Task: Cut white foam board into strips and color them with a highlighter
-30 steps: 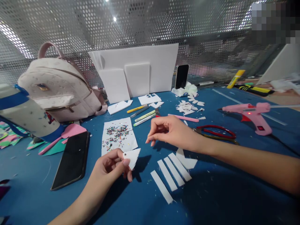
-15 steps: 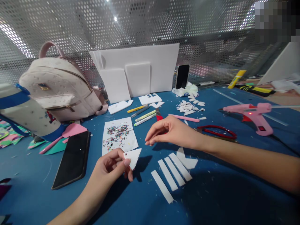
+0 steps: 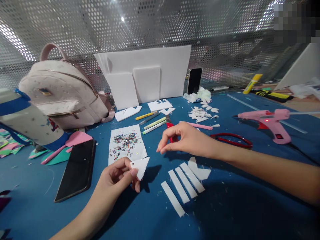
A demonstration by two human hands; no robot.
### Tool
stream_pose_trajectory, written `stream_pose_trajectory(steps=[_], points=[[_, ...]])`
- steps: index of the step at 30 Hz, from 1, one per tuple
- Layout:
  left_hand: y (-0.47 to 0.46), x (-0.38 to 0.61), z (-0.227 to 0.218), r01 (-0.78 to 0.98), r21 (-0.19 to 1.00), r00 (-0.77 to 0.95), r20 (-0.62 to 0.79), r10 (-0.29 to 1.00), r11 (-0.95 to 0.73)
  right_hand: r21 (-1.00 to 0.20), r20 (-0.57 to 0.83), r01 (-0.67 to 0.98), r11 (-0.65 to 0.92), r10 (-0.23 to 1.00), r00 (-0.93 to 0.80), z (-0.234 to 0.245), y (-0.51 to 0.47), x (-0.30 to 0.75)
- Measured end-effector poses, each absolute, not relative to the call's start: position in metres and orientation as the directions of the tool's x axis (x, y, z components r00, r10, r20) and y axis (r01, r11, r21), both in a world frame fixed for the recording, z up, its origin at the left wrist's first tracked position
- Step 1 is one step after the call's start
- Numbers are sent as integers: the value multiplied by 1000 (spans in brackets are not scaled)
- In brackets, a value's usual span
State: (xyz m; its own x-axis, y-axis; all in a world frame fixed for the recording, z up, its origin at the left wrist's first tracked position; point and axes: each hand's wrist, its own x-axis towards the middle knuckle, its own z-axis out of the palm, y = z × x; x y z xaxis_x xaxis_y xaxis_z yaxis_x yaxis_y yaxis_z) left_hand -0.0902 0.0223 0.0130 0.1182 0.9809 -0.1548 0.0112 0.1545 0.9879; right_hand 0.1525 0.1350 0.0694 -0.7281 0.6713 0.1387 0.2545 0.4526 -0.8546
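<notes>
My left hand point(image 3: 117, 176) pinches a small white foam triangle point(image 3: 141, 166) between thumb and fingers, held just above the blue table point(image 3: 225, 206). My right hand point(image 3: 187, 140) hovers to its right with fingertips pressed together in a pinch; what they hold, if anything, is too small to see. A red-handled tool point(image 3: 170, 125) lies on the table behind that hand and shows through the gap under the thumb. A white sheet sprinkled with coloured glitter point(image 3: 126, 143) lies between and beyond the hands. Several white foam strips point(image 3: 182, 186) lie side by side below my right wrist.
A dark phone point(image 3: 76, 170) lies at left, beside a pink backpack point(image 3: 62, 93) and a bottle point(image 3: 25, 120). White foam boards point(image 3: 150, 76) lean on the mesh wall. Markers point(image 3: 153, 121), foam scraps point(image 3: 201, 113), red scissors point(image 3: 232, 140) and a pink glue gun point(image 3: 267, 120) lie beyond.
My right hand has shifted slightly right and away, over the red-handled tool, keeping its pinch. My left hand holds the white triangle in nearly the same place.
</notes>
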Motion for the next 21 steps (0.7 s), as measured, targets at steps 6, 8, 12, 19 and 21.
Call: stream_pose_trajectory(steps=[6, 8, 12, 19, 21], points=[[24, -90, 13, 0, 988, 112, -153, 982, 154, -777, 190, 224, 588, 559, -807, 71, 140, 155], [24, -91, 13, -3, 988, 111, -154, 982, 155, -797, 149, 252, 549, 582, -799, 71, 139, 155], [22, -91, 13, -11, 987, 117, -160, 980, 163, -850, 89, 281, 446, 648, -757, 73, 136, 156], [24, -91, 12, -16, 986, 124, -160, 979, 163, -916, 43, 231, 328, 654, -755, 73, 136, 156], [24, -91, 11, -15, 987, 124, -158, 980, 161, -918, 30, 234, 321, 644, -765, 72, 137, 156]])
